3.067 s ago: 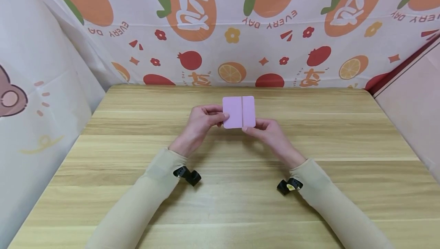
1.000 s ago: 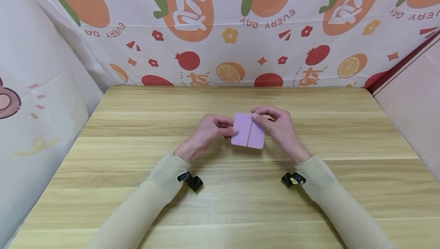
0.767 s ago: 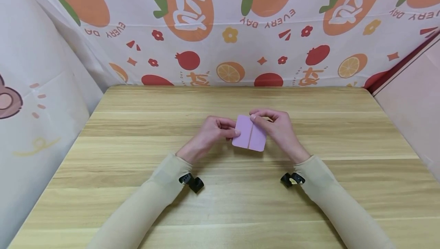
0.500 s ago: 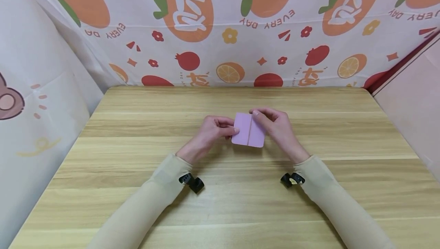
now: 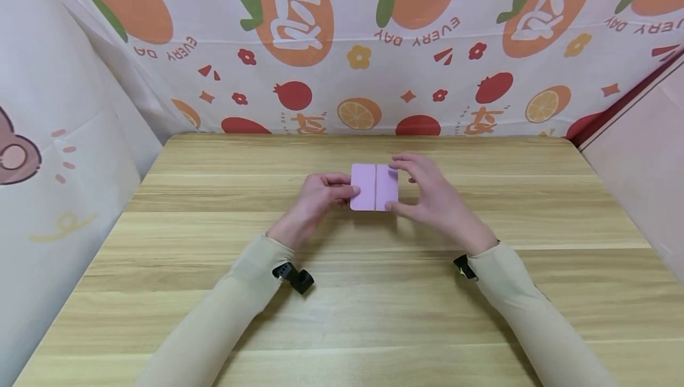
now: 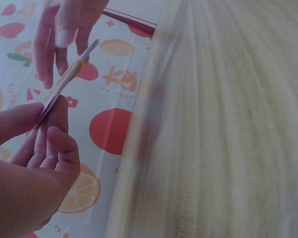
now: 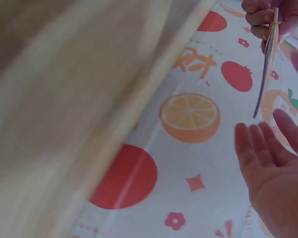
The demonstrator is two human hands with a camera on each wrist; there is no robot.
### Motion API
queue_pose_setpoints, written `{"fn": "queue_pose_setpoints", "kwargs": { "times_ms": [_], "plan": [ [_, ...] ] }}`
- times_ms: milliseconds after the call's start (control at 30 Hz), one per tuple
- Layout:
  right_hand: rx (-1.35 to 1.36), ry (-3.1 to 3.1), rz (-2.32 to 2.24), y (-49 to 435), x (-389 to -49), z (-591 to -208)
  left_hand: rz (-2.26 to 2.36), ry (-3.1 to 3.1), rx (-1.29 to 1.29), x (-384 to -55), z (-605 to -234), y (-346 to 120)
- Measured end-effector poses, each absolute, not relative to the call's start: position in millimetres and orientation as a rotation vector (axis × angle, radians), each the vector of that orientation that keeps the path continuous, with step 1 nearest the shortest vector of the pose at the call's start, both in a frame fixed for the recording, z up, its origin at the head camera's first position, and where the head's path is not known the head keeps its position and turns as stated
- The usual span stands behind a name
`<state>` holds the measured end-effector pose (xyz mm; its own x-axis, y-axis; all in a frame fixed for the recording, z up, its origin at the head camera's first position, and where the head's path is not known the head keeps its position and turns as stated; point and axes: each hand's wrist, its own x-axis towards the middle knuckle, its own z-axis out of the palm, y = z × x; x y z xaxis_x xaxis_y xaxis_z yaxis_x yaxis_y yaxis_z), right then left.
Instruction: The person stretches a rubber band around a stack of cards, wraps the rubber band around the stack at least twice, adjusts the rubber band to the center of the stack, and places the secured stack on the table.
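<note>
A thin lilac square with rounded corners, like a small pack of cards (image 5: 363, 188), is held above the table with a tan rubber band (image 5: 376, 188) around it. My left hand (image 5: 315, 200) pinches its left edge between thumb and fingers. In the left wrist view the pack (image 6: 52, 101) shows edge-on, with the yellowish band bulging on it. My right hand (image 5: 433, 197) is spread at the pack's right side, thumb near the lower corner and fingers near the upper one. In the right wrist view the right hand's fingers (image 7: 263, 148) are extended, slightly apart from the pack (image 7: 266, 69).
Beneath the hands lies a wood-grain table (image 5: 342, 316). Behind its far edge hangs a fruit-print cloth (image 5: 427, 66), with a pale cloth (image 5: 80, 108) at the left. Each sleeve carries a black wrist camera, the left one (image 5: 294, 277) plainly visible.
The pack has shifted left and slightly away, and turned from tilted to level. My right hand has released its top edge and spread, its thumb moving down to the lower right corner.
</note>
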<state>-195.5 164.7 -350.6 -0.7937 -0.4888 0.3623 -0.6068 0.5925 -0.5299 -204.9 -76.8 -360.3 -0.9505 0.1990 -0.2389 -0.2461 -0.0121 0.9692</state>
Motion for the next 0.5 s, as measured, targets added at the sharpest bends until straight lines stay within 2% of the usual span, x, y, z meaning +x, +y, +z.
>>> {"fn": "queue_pose_setpoints", "kwargs": {
  "times_ms": [167, 400, 500],
  "plan": [
    [1.026, -2.694, 0.750, 162.4, -192.9, -349.3, 2.052, 1.950, -0.028, -204.0, -358.5, -76.8],
    [1.027, -2.686, 0.722, 160.4, -192.4, -350.8, 1.992, 1.981, 0.047, -202.9, -357.6, -77.1],
    [0.999, -2.691, 0.732, 161.5, -192.3, -350.5, 1.932, 2.106, 0.166, -203.4, -355.3, -79.6]
  ]
}}
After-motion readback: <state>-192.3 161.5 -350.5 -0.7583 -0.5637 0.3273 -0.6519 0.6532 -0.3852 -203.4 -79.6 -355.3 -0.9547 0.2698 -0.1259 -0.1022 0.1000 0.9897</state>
